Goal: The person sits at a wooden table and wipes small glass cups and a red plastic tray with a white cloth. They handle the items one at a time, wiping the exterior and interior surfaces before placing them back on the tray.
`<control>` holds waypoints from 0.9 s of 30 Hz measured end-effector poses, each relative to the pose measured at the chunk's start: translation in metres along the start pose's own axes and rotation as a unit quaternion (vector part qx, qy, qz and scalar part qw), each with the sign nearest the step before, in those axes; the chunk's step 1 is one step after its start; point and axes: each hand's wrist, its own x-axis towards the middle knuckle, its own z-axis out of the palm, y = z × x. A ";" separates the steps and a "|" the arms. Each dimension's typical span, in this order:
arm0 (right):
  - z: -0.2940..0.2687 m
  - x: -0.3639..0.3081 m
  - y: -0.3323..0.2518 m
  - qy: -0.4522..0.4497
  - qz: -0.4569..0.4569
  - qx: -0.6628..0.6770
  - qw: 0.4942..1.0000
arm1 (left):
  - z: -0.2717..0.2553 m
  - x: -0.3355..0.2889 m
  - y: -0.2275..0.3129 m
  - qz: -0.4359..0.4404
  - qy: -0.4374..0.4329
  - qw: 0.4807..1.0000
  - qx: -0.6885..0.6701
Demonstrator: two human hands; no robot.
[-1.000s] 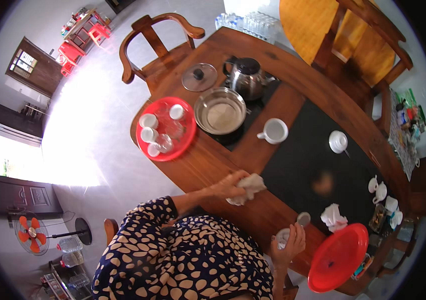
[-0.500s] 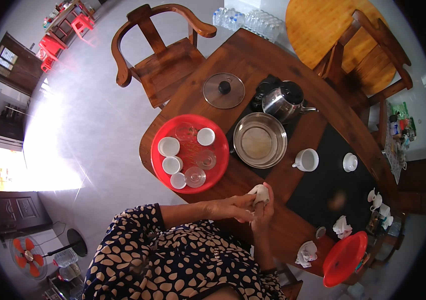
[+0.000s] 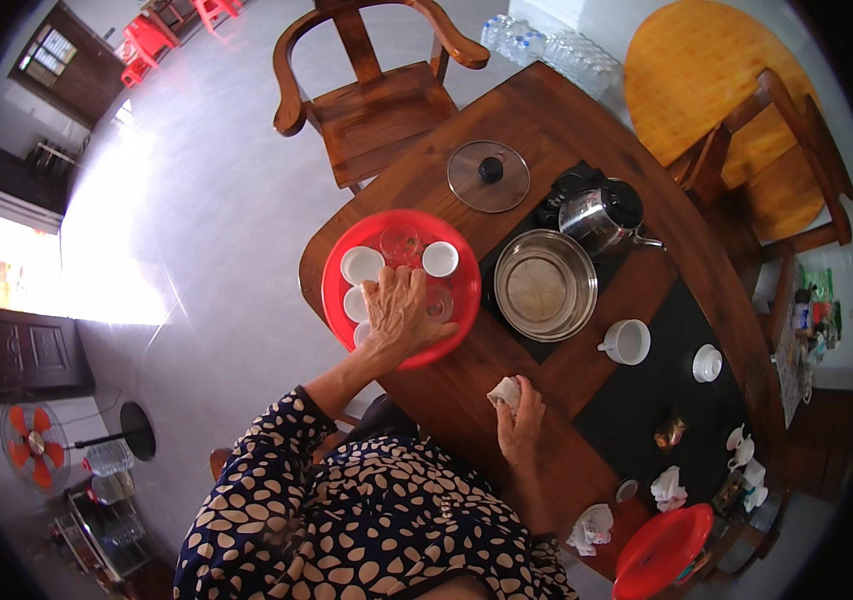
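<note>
My left hand (image 3: 399,312) reaches over a round red tray (image 3: 468,275), its fingers stretched and its thumb apart. White cups stand around it in the tray: one cup (image 3: 362,265) lies by the fingertips, another cup (image 3: 441,259) at the far right side. Clear glass pieces share the tray, such as a glass cup (image 3: 401,242) at the far edge; the hand hides part of others. Whether the fingertips touch anything there is hard to see. My right hand (image 3: 520,425) is closed round a bunched beige cloth (image 3: 505,393) at the table's near edge.
Right of the tray are a steel basin (image 3: 547,287), a kettle (image 3: 600,217) and a glass lid (image 3: 488,177). A white mug (image 3: 628,342) and a small white lidded cup (image 3: 707,363) stand farther right. Crumpled tissues (image 3: 592,529) lie near a second red tray (image 3: 664,552).
My left hand has left the cloth and moved left over the red tray. My right hand keeps the cloth, now a little lower. The whole view has shifted slightly.
</note>
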 end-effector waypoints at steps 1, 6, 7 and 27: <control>-0.003 0.000 0.000 -0.009 -0.024 -0.015 1.000 | 0.006 0.000 0.000 -0.008 -0.004 1.000 0.014; -0.009 0.003 0.017 -0.050 -0.029 0.027 0.998 | 0.025 -0.007 0.000 -0.063 0.002 0.998 0.013; -0.008 0.004 0.020 -0.056 -0.035 0.026 0.997 | 0.029 -0.010 -0.001 -0.071 0.016 0.997 0.005; -0.012 0.038 -0.094 0.068 0.048 0.405 0.910 | 0.009 -0.008 -0.047 0.032 0.001 0.820 -0.571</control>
